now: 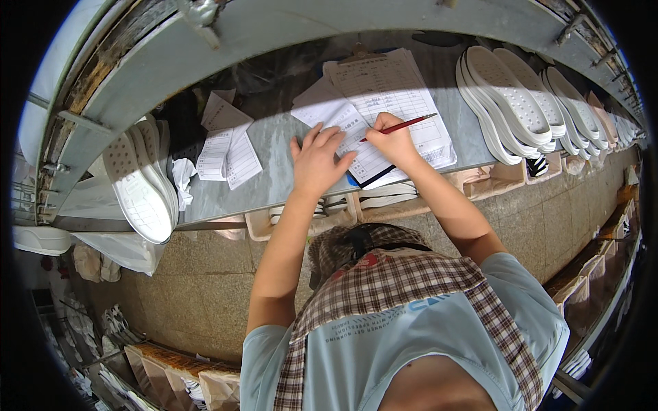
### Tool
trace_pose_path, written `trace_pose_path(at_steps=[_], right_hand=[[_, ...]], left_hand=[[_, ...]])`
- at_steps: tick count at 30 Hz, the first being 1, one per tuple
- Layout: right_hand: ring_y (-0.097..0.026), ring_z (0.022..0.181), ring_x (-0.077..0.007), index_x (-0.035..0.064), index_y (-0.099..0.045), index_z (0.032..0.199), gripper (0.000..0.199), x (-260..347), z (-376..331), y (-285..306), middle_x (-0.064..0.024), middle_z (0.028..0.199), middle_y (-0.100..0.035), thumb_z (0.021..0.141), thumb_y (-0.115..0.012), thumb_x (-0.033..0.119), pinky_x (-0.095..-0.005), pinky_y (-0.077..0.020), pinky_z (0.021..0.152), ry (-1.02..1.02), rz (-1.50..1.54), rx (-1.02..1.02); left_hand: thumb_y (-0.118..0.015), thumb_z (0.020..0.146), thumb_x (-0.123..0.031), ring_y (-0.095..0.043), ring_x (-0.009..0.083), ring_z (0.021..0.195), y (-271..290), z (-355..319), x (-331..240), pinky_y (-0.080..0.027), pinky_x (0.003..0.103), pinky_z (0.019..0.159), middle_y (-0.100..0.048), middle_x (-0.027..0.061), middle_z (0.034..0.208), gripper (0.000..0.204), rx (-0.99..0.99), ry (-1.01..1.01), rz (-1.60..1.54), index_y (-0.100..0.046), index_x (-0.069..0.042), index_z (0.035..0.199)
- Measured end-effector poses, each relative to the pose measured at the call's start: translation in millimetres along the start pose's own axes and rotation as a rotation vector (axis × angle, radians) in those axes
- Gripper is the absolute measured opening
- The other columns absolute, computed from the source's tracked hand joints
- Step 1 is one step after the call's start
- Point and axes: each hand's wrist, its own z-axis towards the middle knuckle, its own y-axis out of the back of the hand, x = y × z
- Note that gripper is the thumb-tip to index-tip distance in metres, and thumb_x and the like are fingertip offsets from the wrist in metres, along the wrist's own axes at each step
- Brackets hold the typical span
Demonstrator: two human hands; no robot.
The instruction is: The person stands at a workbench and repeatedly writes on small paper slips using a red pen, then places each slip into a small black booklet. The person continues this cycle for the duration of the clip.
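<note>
My right hand [392,140] is closed around a dark red pen [411,123], its tip down on a small printed slip [355,133]. Flat on the same slip lies my left hand [317,157], fingers spread. Beneath are a pad with a black edge and a clipboard [358,57] holding larger form sheets [404,82] with ruled tables and handwriting. Another loose slip [312,101] juts out at the upper left of the pad. The writing under the pen tip is too small to make out.
More printed slips [229,147] and crumpled white paper [183,179] lie on the grey tabletop [274,175]. White shoe soles stand at the left [140,181] and right [504,103]. Lined bins [264,222] with soles hang below the front edge. A metal beam [274,27] spans the far side.
</note>
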Motion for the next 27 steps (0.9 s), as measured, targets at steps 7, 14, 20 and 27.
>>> trace_pose_path(at_steps=[7,14,20,27], right_hand=[[-0.039,0.059,-0.0043,0.0054,-0.045,0.064,0.023,-2.4,1.0,1.6,0.0033,0.061,-0.045,0.076,-0.064,0.001,-0.0231,-0.0348,0.051,0.009,-0.029,-0.011],[-0.039,0.059,-0.0061,0.0053,-0.044,0.064,0.022,3.2,1.6,3.6,0.0024,0.060,-0.044,0.074,-0.064,0.000,-0.0244,-0.0365,0.052,-0.005,-0.052,-0.011],[-0.039,0.059,-0.0057,0.0057,-0.044,0.064,0.023,1.9,0.0,4.4,0.0024,0.060,-0.044,0.075,-0.063,0.000,-0.0245,-0.0365,0.051,-0.063,-0.001,-0.026],[-0.039,0.056,-0.0058,0.0057,-0.044,0.064,0.022,2.7,0.9,3.8,0.0020,0.058,-0.044,0.076,-0.062,0.002,-0.0248,-0.0358,0.050,0.010,-0.053,-0.076]], left_hand=[[-0.070,0.078,-0.041,-0.047,0.0269,0.128,0.7,0.7,-0.8,-0.027,0.061,0.103,-0.060,0.0010,0.126,0.043,0.003,0.003,-0.013,-0.069,-0.013,0.110],[-0.070,0.078,-0.042,-0.046,0.0269,0.129,0.3,0.1,-1.2,-0.026,0.061,0.103,-0.060,0.0006,0.127,0.043,0.017,0.009,-0.016,-0.069,-0.013,0.110],[-0.070,0.078,-0.044,-0.044,0.0247,0.130,-1.7,0.4,0.8,-0.023,0.066,0.104,-0.059,-0.0020,0.128,0.043,0.022,0.017,-0.033,-0.068,-0.015,0.111],[-0.070,0.078,-0.044,-0.044,0.0247,0.130,-2.6,0.1,0.6,-0.023,0.065,0.104,-0.059,-0.0019,0.127,0.044,0.021,0.021,-0.033,-0.069,-0.015,0.111]])
